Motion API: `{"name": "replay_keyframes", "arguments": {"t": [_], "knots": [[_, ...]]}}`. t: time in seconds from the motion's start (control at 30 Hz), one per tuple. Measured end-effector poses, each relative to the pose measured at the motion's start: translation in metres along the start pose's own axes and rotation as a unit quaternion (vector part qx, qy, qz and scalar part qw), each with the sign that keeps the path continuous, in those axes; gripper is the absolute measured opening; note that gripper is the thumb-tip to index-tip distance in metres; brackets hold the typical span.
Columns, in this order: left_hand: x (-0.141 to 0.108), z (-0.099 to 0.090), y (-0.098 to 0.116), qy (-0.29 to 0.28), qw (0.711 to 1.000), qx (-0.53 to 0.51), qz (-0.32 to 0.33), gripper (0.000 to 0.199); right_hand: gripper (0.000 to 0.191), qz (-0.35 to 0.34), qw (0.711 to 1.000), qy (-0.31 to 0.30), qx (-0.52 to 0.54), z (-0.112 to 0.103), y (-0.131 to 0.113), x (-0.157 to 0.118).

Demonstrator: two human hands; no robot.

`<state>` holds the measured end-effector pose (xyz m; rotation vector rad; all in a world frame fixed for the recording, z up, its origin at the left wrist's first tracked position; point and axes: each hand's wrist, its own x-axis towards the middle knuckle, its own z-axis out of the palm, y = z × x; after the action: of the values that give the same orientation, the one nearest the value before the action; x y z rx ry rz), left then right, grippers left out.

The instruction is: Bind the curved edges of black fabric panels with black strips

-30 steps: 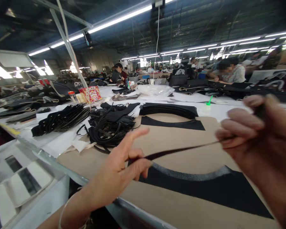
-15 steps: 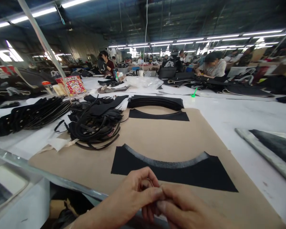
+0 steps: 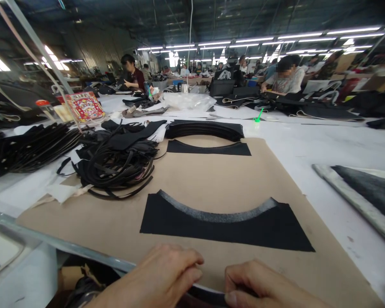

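Head view: left hand (image 3: 167,271) and right hand (image 3: 259,280) at bottom edge, slightly apart, over near side of flat tan sheet (image 3: 205,175). Narrow black strip with pale upper edge (image 3: 207,295) runs between them, low in view, partly cut off. Right thumb and curled fingers closed on strip's right end. Left fingers bent, thumb near index; strip passes by that hand, cannot tell if gripped.

Just beyond hands, lying flat on sheet: wide black piece with concave grey-banded edge (image 3: 224,233), curve facing away. Farther up sheet, smaller black curved piece (image 3: 208,148), just in front of neat stack of black curved pieces (image 3: 205,128). Left of these, tangled heap of thin black strips (image 3: 115,167); farther left, fanned pile of black layered pieces (image 3: 35,145).

White tabletop (image 3: 291,145) shows right of sheet, with dark-topped pale-edged slab (image 3: 368,196). Bright green pointed object (image 3: 258,115) near stack; red patterned packet (image 3: 85,107) behind heap. Two co-workers in background, left person (image 3: 137,81) and right person (image 3: 290,81).
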<state>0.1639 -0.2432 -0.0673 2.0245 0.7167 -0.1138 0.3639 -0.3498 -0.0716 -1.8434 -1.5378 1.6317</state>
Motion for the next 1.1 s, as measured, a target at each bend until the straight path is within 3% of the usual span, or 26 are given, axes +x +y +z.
{"name": "replay_keyframes", "arguments": {"t": [0.13,0.3,0.47,0.73,1.1], "knots": [[0.019,0.018,0.011,-0.061,0.995,-0.070,-0.028,0.023,0.021,-0.011,1.000,-0.007,-0.018,-0.004,-0.002,0.010],[0.038,0.011,0.001,0.018,0.998,-0.047,-0.023,0.022,0.022,-0.002,0.996,0.066,-0.057,-0.031,0.021,0.006],[0.063,-0.004,-0.005,0.033,0.999,-0.042,-0.006,0.018,0.022,-0.007,0.991,0.089,-0.100,-0.053,0.029,0.011],[0.088,-0.008,-0.011,0.063,0.998,0.009,-0.008,0.021,0.018,0.043,0.957,0.173,-0.229,-0.061,0.021,0.032],[0.103,-0.012,-0.023,0.066,0.998,0.012,-0.020,0.016,0.014,0.044,0.956,0.172,-0.234,-0.067,0.025,0.041]]}}
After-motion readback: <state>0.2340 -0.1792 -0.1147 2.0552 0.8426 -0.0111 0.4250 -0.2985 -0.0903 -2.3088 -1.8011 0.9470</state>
